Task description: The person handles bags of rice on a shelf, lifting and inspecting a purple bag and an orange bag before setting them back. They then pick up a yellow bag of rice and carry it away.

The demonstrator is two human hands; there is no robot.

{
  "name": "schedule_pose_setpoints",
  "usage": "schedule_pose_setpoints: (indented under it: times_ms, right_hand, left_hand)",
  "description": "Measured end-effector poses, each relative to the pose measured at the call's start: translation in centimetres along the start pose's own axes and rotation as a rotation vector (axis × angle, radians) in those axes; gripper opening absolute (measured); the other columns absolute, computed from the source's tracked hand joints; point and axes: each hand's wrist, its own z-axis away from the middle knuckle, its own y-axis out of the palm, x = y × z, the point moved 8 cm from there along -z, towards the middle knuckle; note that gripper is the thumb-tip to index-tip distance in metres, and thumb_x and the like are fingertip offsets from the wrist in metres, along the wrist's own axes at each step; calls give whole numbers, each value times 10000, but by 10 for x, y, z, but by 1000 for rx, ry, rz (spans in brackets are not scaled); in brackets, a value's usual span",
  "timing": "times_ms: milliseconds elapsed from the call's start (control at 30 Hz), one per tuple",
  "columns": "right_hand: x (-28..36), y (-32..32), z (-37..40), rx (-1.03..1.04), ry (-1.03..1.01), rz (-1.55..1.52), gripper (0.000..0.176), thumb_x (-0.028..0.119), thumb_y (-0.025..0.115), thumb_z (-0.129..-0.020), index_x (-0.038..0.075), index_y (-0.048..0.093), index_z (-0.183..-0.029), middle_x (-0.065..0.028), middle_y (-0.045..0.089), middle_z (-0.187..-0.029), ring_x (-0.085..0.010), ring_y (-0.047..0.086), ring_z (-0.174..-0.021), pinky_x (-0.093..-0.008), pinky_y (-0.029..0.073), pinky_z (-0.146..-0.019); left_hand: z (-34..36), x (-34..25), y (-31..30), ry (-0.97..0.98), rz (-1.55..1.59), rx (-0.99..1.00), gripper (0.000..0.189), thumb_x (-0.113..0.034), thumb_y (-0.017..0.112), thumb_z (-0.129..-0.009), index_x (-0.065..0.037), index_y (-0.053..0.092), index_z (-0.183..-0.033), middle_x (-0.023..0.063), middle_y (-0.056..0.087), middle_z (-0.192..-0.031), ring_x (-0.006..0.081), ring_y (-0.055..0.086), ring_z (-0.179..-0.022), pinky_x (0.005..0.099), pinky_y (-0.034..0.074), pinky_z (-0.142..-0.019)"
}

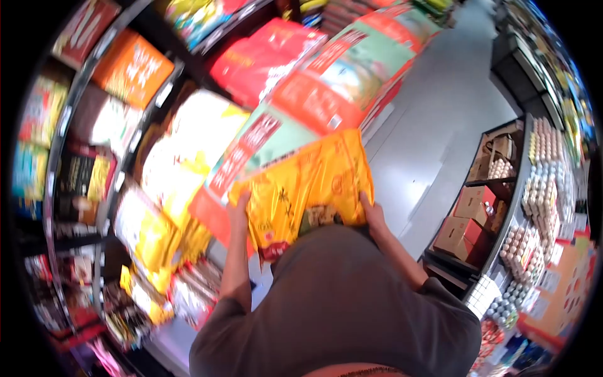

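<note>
A large yellow bag (301, 185) with dark writing is held by its two ends in front of my body. My left hand (239, 212) grips the bag's left edge, and my right hand (372, 210) grips its right edge. Just beyond it, green and orange bags (314, 94) lie in a long stack, and the yellow bag overlaps the near part of that stack. The bag's lower edge rests close to my dark shirt.
Shelves (94, 63) with packaged goods line the left side. White and yellow bags (188, 151) lean beside the stack, with red bags (267, 60) behind. A grey floor aisle (433, 132) runs on the right, past cardboard boxes (461, 235) and egg trays (543, 195).
</note>
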Motion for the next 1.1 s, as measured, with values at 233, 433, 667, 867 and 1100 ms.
schedule_pose_setpoints:
  times_ms: [233, 433, 667, 867, 1100]
  right_hand:
    - [46, -93, -19, -26, -62, -171, 560, 412, 594, -994, -86, 583, -1249, -136, 680, -1113, -169, 650, -963, -305, 519, -847]
    - [82, -181, -41, -121, -101, -234, 580, 417, 598, -989, -98, 571, -1255, -148, 674, -1139, -186, 656, -992, -311, 523, -853]
    - [113, -245, -76, -206, -63, -304, 636, 457, 586, -979, -99, 549, -1286, -158, 664, -1164, -210, 656, -1016, -324, 512, -885]
    - [145, -292, -148, -271, 34, -392, 653, 468, 592, -973, -97, 546, -1297, -171, 661, -1180, -211, 648, -1054, -332, 500, -905]
    - [287, -324, -214, -354, -73, -315, 617, 459, 590, -983, -79, 565, -1283, -144, 671, -1165, -198, 650, -1041, -325, 503, -890]
  left_hand:
    - [-35, 11, 132, 40, 9, 184, 395, -178, 669, -888, 58, 584, -1193, 112, 669, -1076, 207, 670, -915, 316, 544, -796]
    - [-35, 1, 264, 65, 123, 328, 336, -175, 664, -892, 70, 631, -1119, 87, 686, -1014, 169, 650, -881, 292, 517, -764]
    - [-75, 16, 367, 22, 30, 414, 324, -178, 673, -885, 65, 644, -1097, 89, 686, -1003, 165, 648, -873, 287, 515, -761]
    - [-127, 17, 460, 78, -47, 427, 320, -173, 674, -883, 66, 648, -1095, 86, 687, -993, 169, 647, -874, 292, 513, -757]
    - [-218, -8, 585, 83, 78, 437, 316, -156, 673, -877, 76, 643, -1089, 105, 689, -995, 177, 659, -844, 291, 524, -745]
